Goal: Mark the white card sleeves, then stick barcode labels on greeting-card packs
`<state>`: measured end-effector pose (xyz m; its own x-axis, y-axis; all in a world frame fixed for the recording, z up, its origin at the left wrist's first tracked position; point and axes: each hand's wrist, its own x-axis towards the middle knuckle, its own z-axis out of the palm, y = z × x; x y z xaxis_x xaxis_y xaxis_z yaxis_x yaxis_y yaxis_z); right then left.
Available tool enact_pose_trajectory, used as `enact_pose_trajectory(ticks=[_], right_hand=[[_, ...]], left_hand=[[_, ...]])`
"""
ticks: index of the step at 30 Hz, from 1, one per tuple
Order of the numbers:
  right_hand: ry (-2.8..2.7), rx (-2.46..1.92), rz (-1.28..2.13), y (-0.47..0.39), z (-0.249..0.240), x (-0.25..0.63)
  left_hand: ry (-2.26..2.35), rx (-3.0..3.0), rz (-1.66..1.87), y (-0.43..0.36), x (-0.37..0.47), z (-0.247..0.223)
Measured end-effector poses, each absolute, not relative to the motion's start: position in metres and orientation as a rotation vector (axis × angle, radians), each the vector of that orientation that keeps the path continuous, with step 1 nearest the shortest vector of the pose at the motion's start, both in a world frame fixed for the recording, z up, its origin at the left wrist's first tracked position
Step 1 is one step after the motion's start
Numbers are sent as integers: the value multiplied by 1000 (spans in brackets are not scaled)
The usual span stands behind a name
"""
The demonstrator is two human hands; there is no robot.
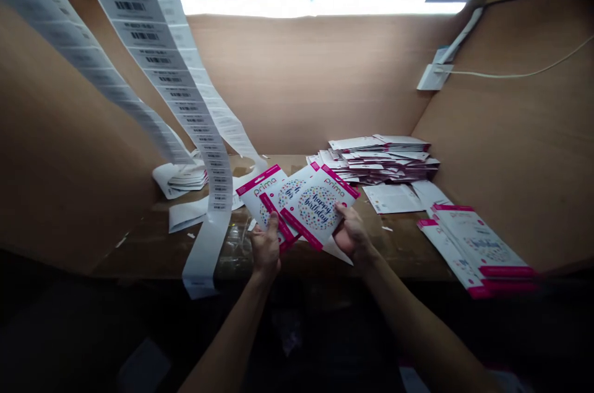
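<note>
Several flat white packets with pink edges and "happy birthday" printed in a ring of coloured dots are fanned out between my hands. My left hand (266, 246) is closed on the left packet (262, 190), thumb on its front. My right hand (351, 231) pinches the right packet (320, 207) at its right edge. A middle packet (291, 190) shows partly between them, overlapped by the right one; which hand bears it I cannot tell. The packets are tilted, held over the brown work surface (297, 266) near its front edge.
Long strips of barcode labels (188, 102) hang down at the left onto the surface. A tall pile of packets (385, 161) lies at the back right, with a smaller stack (482, 244) nearer on the right. A power socket (435, 76) with a cable is on the right wall.
</note>
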<state>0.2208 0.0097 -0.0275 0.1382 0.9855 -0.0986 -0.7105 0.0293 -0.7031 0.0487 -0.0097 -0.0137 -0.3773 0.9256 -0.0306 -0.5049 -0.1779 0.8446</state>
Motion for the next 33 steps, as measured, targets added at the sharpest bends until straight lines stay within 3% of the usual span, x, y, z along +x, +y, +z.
enact_pose_trajectory(ticks=[9, 15, 18, 21, 26, 29, 33], right_hand=[[-819, -776, 1356, 31, 1, 290], [-1262, -865, 1237, 22, -20, 259], [-1521, -1196, 932, 38, -25, 286], [-1577, -1806, 373, 56, -13, 364], [-1935, -2260, 64, 76, 10, 462], [-2174, -2227, 66, 83, 17, 471], [-2027, -2020, 213, 84, 30, 471]], left_hand=[[905, 723, 1500, -22, 22, -8], [1018, 1035, 1174, -26, 30, -11], [1068, 941, 1223, -27, 30, -19], [1054, 808, 1248, -27, 16, -26], [1027, 745, 1154, -28, 1, -24], [977, 697, 1107, -28, 9, -21], [953, 577, 1093, -31, 9, -23]])
